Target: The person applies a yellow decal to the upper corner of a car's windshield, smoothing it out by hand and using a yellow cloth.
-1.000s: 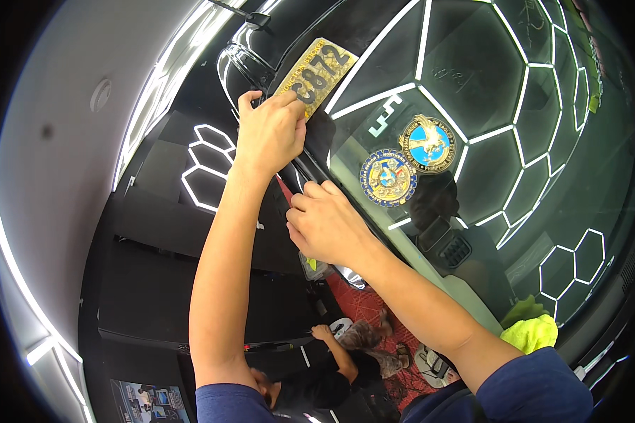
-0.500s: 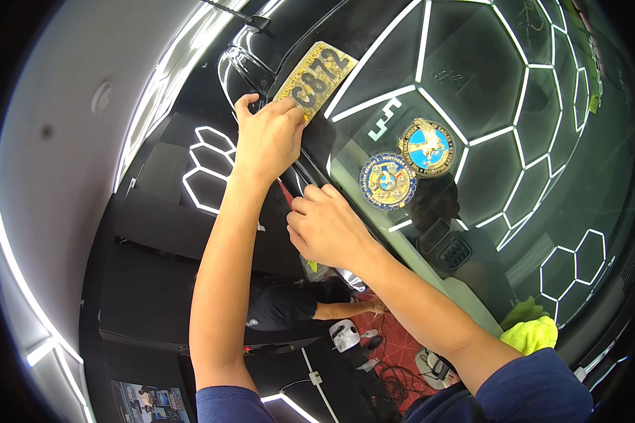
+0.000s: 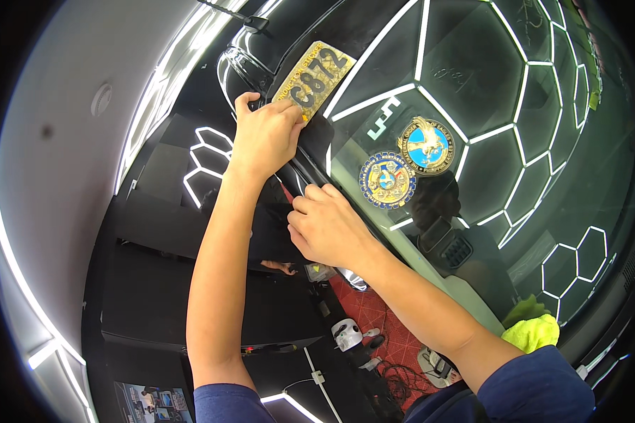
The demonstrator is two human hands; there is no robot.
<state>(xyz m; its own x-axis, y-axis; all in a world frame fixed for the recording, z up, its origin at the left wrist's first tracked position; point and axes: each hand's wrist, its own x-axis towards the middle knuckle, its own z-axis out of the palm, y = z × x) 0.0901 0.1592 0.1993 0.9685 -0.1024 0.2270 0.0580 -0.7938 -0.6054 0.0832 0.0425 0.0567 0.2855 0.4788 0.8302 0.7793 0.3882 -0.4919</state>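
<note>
My left hand (image 3: 267,137) is closed, its fingertips at the lower corner of a yellow plate-shaped sticker (image 3: 317,77) with dark characters, by the upper edge of a car's glass pane (image 3: 473,106). One finger sticks out on its left side. Nearer to me, my right hand (image 3: 329,224) is closed at the same dark edge strip (image 3: 307,166) of the pane. Whatever either hand grips is hidden under the fingers. Two round emblem stickers, one blue and gold (image 3: 428,146) and one gear-shaped (image 3: 388,180), sit on the glass to the right.
Bright hexagonal lights reflect in the glass. A yellow-green cloth (image 3: 531,333) lies at the lower right beside my right sleeve. Below my arms, a white device (image 3: 346,334) and tangled dark cables (image 3: 402,381) rest on the red floor (image 3: 384,321). Another person's hand (image 3: 280,267) shows behind my forearms.
Both my hands stay almost in place. The other person behind my arms has shifted up and left in the picture, uncovering more red floor.
</note>
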